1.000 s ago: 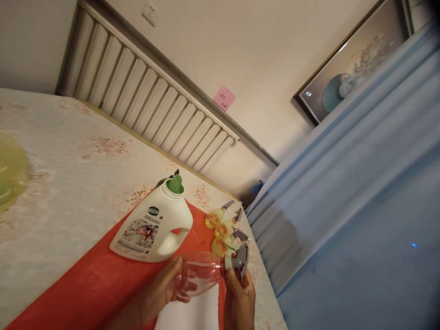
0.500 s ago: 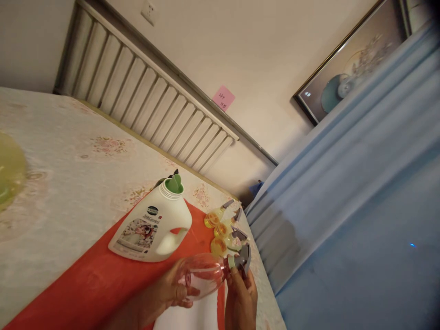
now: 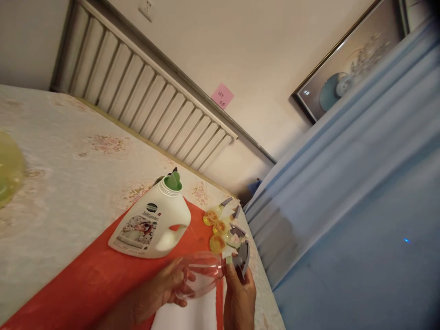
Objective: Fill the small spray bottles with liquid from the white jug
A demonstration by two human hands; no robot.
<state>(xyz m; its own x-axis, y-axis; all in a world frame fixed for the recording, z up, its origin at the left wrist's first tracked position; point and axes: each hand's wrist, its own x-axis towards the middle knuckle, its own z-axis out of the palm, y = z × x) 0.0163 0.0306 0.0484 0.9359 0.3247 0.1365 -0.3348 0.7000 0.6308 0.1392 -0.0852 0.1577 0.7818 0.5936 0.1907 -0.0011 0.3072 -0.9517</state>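
A clear, pinkish see-through spray bottle (image 3: 204, 275) lies sideways in the air between my hands. My left hand (image 3: 168, 286) is wrapped round its base end, fingers showing through the plastic. At the neck, my right hand (image 3: 239, 293) grips the dark grey spray head (image 3: 241, 260) and its pale green collar. Whether the head is fully seated on the neck I cannot tell. Just beyond stands a white detergent jug (image 3: 151, 222) with a flower label and an uncapped mouth showing a green spout (image 3: 173, 180).
Several small spray bottles with yellowish liquid (image 3: 218, 227) stand at the table's right edge. A red cloth (image 3: 75, 279) and a white sheet (image 3: 189, 315) lie under my hands. At far left is a yellow-green basin (image 3: 10, 169). A radiator (image 3: 147, 87) and blue curtain (image 3: 330, 183) border the table.
The fingers of my left hand have shifted slightly on the bottle's base. My right hand stays at the spray head. The view has moved a little.
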